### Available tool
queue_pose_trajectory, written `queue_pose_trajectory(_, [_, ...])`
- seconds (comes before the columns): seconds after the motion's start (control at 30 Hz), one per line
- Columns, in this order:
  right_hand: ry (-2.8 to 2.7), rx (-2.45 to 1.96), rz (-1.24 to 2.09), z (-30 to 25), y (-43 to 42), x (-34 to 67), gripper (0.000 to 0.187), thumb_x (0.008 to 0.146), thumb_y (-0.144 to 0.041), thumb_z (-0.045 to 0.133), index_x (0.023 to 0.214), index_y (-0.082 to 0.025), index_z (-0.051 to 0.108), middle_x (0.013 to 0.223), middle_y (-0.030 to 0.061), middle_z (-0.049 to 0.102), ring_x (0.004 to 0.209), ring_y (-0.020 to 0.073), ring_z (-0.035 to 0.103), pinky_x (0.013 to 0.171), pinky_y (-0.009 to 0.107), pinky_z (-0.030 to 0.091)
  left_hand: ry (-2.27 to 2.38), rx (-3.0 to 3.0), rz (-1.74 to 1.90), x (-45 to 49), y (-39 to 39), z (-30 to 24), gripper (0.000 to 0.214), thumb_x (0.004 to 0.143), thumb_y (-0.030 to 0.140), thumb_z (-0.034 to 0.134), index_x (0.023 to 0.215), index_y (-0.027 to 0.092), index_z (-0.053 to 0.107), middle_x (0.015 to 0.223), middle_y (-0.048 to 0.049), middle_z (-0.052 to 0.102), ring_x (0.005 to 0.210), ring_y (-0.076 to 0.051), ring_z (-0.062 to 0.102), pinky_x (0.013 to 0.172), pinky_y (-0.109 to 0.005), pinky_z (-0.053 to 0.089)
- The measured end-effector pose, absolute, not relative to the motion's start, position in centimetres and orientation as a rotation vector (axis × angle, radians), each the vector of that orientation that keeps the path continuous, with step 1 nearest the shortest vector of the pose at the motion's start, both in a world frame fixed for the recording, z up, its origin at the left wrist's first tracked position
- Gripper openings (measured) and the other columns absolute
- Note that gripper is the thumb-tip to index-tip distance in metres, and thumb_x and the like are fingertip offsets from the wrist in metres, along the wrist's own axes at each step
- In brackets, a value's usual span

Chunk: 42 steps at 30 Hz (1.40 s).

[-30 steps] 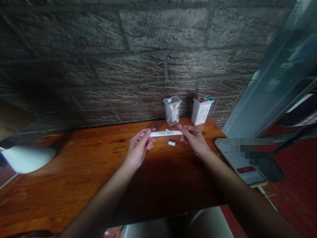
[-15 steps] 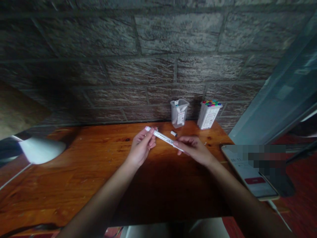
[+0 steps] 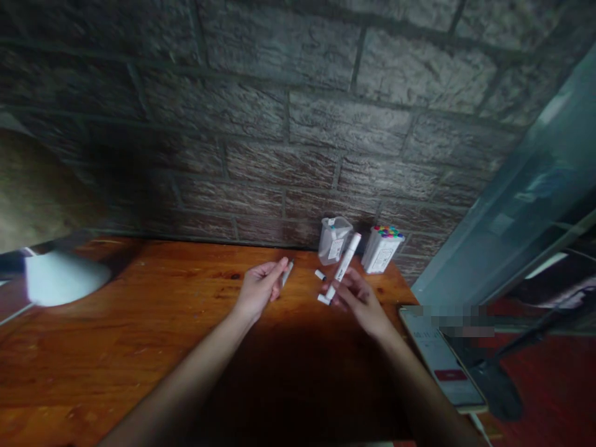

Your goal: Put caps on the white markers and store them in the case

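A white marker point(image 3: 343, 267) with a pinkish upper end stands tilted in my right hand point(image 3: 357, 298), which is closed around its lower part. By those fingers, at the marker's lower end, is a small white piece point(image 3: 323, 299) that looks like a cap; whether I grip it is unclear. My left hand point(image 3: 261, 287) pinches a slim whitish marker point(image 3: 287, 272) with a dark tip, mostly hidden by the fingers. Between the hands, a loose white cap point(image 3: 319, 274) with a dark end lies on the wooden table point(image 3: 186, 323).
Behind my right hand stand a clear plastic container point(image 3: 331, 245) with little in it and a white container point(image 3: 382, 251) packed with colourful-capped markers. A phone point(image 3: 440, 357) lies at the right edge, a white lamp base point(image 3: 65, 276) at left. A brick wall point(image 3: 251, 143) closes off the back.
My left hand has let go of the pink-ended marker, which my right hand has swung upright. The hands are farther apart, and the camera view has shifted.
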State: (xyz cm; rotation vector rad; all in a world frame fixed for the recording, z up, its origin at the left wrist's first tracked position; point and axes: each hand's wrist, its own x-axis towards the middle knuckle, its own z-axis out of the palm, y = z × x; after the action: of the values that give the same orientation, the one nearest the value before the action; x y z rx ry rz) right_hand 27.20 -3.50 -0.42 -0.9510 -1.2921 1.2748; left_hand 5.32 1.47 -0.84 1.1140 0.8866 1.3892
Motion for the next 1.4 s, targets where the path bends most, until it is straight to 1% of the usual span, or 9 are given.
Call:
queue_pose_trajectory(0.1, [-1.277,-1.000,0.995,0.3,-2.2,28.0,0.029,0.084,-0.049,0.064,0.087,-0.021,0.058,0.075,-0.0005,0.064,0.061,0.0105,0.054,0.050,0.020,0.037,0.891,1.044,1.487,4.5,2.1,-0.6,0.046,0.079,0.054,0.066,0.056,0.016,0.054,0.033,0.0074,0.036,0.030,-0.005,0.030,0.035,-0.019,0.021])
queue_pose_trajectory(0.27, [-1.262,-0.980,0.581,4.9,2.2,29.7,0.032,0.082,-0.048,0.065,0.097,-0.021,0.055,0.070,-0.0025,0.061,0.059,0.0123,0.055,0.052,0.022,0.041,0.922,1.097,1.572,3.9,2.2,0.0,0.036,0.066,0.046,0.080,0.073,0.014,0.065,0.054,0.0023,0.060,0.047,-0.007,0.049,0.047,-0.017,0.038])
queue_pose_trajectory(0.4, [-1.355,-1.157,0.271,9.1,6.9,30.8,0.033,0.082,-0.048,0.060,0.099,-0.021,0.053,0.076,0.0020,0.068,0.068,0.0169,0.065,0.062,0.026,0.048,1.018,1.083,1.551,4.0,1.9,-0.1,0.042,0.076,0.055,0.068,0.067,0.014,0.062,0.037,0.0079,0.040,0.035,-0.005,0.032,0.039,-0.017,0.025])
queue_pose_trajectory(0.5, [-1.495,-1.501,0.082,10.2,9.6,30.8,0.022,0.083,-0.040,0.059,0.088,-0.019,0.062,0.083,0.0079,0.073,0.076,0.0206,0.068,0.071,0.030,0.049,1.023,1.118,1.582,3.9,2.3,-0.6,0.042,0.073,0.055,0.070,0.071,0.014,0.064,0.045,0.0056,0.049,0.040,-0.006,0.038,0.040,-0.017,0.029])
queue_pose_trajectory(0.63, [-1.516,-1.612,0.053,9.2,11.1,30.2,0.013,0.075,-0.031,0.067,0.079,-0.018,0.067,0.078,0.0091,0.074,0.075,0.0235,0.069,0.073,0.032,0.049,1.066,1.313,1.584,3.5,3.5,-1.6,0.047,0.070,0.057,0.069,0.086,0.013,0.067,0.074,-0.0047,0.070,0.057,-0.012,0.058,0.052,-0.022,0.044])
queue_pose_trajectory(0.77, [-1.501,-1.610,0.058,7.7,11.0,30.2,0.025,0.074,-0.034,0.068,0.094,-0.019,0.067,0.082,0.0091,0.074,0.074,0.0230,0.070,0.071,0.033,0.051,1.170,1.503,1.493,3.1,4.3,-2.8,0.045,0.080,0.057,0.055,0.084,0.014,0.068,0.073,-0.0065,0.072,0.063,-0.016,0.063,0.062,-0.026,0.049])
queue_pose_trajectory(0.97, [-1.403,-1.430,-0.023,5.5,7.3,30.5,0.047,0.081,-0.042,0.059,0.118,-0.013,0.057,0.097,0.0137,0.072,0.074,0.0214,0.066,0.069,0.033,0.052,1.355,1.727,1.337,2.8,4.4,-4.0,0.025,0.081,0.039,0.057,0.081,0.020,0.073,0.077,-0.0039,0.074,0.073,-0.019,0.066,0.069,-0.027,0.045])
queue_pose_trajectory(1.1, [-1.682,-1.447,0.188,1.4,3.4,28.9,0.030,0.088,-0.038,0.049,0.100,-0.017,0.066,0.094,0.0096,0.073,0.076,0.0192,0.067,0.071,0.030,0.051,1.487,1.826,1.218,3.2,4.4,-4.0,0.022,0.077,0.040,0.063,0.083,0.023,0.075,0.077,-0.0044,0.074,0.070,-0.020,0.065,0.063,-0.027,0.041])
queue_pose_trajectory(1.4, [-1.767,-1.560,0.335,-3.9,2.2,26.7,0.011,0.077,-0.027,0.069,0.087,-0.025,0.074,0.096,0.0065,0.073,0.087,0.0240,0.068,0.082,0.034,0.049,1.552,1.981,0.997,3.6,3.6,-3.3,0.015,0.068,0.038,0.070,0.063,0.025,0.075,0.058,-0.0033,0.068,0.055,-0.019,0.059,0.051,-0.025,0.029])
